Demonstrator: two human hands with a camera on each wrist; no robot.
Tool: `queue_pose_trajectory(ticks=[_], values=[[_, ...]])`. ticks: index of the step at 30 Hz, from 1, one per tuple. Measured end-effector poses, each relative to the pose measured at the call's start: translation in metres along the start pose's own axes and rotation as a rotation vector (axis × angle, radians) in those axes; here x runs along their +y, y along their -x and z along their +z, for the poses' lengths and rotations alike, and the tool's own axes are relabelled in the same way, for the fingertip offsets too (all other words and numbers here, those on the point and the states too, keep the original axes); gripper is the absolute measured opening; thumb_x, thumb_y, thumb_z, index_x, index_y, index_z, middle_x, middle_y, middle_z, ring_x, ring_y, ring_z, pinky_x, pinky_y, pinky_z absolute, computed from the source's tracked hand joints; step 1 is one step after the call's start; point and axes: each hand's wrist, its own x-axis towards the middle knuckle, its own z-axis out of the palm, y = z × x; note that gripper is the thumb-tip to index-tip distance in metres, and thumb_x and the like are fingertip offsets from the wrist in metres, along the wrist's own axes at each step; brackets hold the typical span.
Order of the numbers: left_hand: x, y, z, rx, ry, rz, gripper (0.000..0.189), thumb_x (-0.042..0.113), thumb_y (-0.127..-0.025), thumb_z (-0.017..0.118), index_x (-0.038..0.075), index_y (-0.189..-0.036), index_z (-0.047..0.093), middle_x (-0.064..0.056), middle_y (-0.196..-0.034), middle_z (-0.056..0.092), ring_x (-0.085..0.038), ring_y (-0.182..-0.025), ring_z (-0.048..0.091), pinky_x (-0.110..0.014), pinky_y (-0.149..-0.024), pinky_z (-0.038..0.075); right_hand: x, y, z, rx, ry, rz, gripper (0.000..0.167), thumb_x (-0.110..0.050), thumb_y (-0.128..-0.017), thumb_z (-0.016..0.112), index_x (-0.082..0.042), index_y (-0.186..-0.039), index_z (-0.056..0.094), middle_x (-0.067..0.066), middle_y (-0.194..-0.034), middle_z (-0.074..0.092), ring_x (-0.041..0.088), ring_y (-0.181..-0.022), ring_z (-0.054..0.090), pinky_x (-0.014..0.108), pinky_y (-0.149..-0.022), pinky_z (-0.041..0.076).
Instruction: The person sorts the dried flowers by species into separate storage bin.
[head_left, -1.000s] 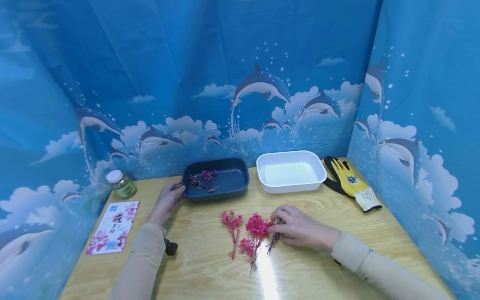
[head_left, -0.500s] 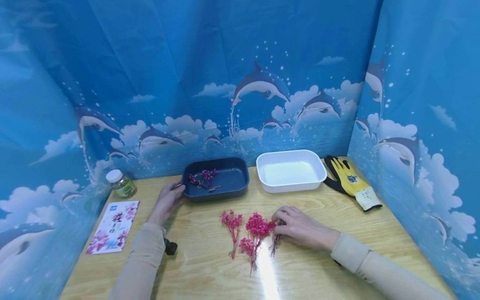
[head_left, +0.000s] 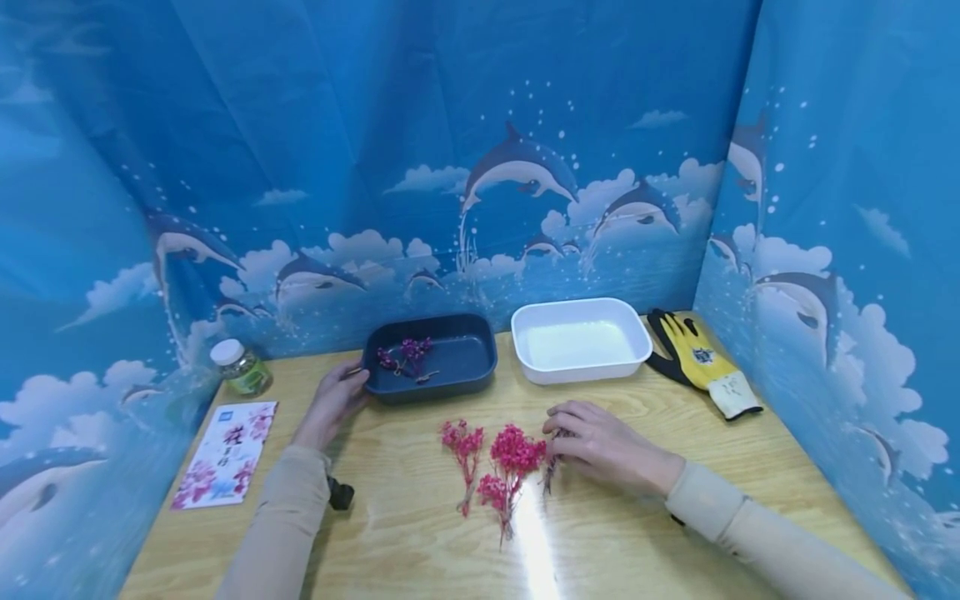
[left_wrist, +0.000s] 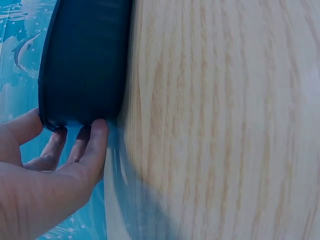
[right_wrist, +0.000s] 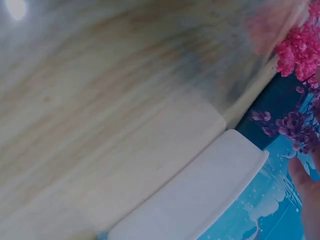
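My left hand [head_left: 335,404] grips the left end of a dark blue tray [head_left: 477,390]. In the left wrist view, its thumb meets the tray's rim and the fingertips [left_wrist: 100,125] press the outer wall. A sprig of purple dried flowers [head_left: 412,354] lies inside that tray. My right hand [head_left: 603,446] pinches another purple dried flower sprig [right_wrist: 295,127], its thin stems pointing down toward the table. The fingers partly hide its blossoms in the head view. Immediately to its left lie pink dried flowers [head_left: 516,454], and a smaller pink sprig [head_left: 463,450] lies beyond them.
A white tray [head_left: 581,375] stands right of the dark one, with a yellow and black glove [head_left: 697,354] beside it. On the left are a white-capped jar [head_left: 243,371] and a printed card [head_left: 227,457]. Dolphin-printed blue curtains [head_left: 420,167] enclose the wooden table [head_left: 405,533].
My right hand has lifted slightly and shifted a little right with the purple sprig, whose stems now hang more upright. My left hand stays on the dark tray.
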Motion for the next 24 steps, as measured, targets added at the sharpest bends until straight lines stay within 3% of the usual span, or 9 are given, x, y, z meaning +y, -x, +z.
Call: queue_pose_trajectory(ticks=[6, 10, 17, 24], values=[[0.000, 0.000, 0.000, 0.007, -0.002, -0.006, 0.063, 0.018, -0.113, 0.045, 0.003, -0.168, 0.017, -0.024, -0.174, 0.019, -0.039, -0.161, 0.028, -0.046, -0.131, 0.032, 0.000, -0.009, -0.004, 0.097, -0.040, -0.010, 0.025, -0.018, -0.084, 0.084, -0.024, -0.108, 0.077, 0.000, -0.122, 0.075, 0.023, -0.125, 0.066, 0.045, -0.108, 0.058], [0.000, -0.001, 0.000, 0.014, -0.007, -0.016, 0.063, 0.017, -0.113, 0.045, 0.003, -0.168, 0.016, -0.025, -0.174, 0.019, -0.040, -0.161, 0.027, -0.047, -0.131, 0.032, 0.000, -0.016, -0.006, 0.176, -0.162, 0.029, 0.027, -0.010, -0.083, 0.083, -0.019, -0.107, 0.077, 0.001, -0.119, 0.073, 0.020, -0.116, 0.067, 0.037, -0.101, 0.061], [0.002, -0.001, -0.001, 0.007, -0.010, -0.047, 0.065, 0.018, -0.114, 0.045, 0.006, -0.169, 0.013, -0.023, -0.176, 0.014, -0.041, -0.162, 0.023, -0.048, -0.133, 0.031, -0.006, -0.029, -0.016, 0.267, -0.579, 0.295, 0.033, 0.001, -0.087, 0.081, -0.017, -0.113, 0.077, 0.006, -0.124, 0.073, 0.017, -0.116, 0.068, 0.020, -0.104, 0.058], [0.002, -0.002, 0.000, 0.013, -0.019, -0.044, 0.064, 0.019, -0.114, 0.045, 0.007, -0.169, 0.015, -0.023, -0.175, 0.016, -0.039, -0.162, 0.024, -0.048, -0.132, 0.031, -0.009, -0.042, -0.027, 0.317, -0.808, 0.452, 0.026, -0.001, -0.094, 0.075, -0.012, -0.117, 0.075, 0.012, -0.127, 0.072, 0.005, -0.118, 0.066, 0.021, -0.107, 0.056]])
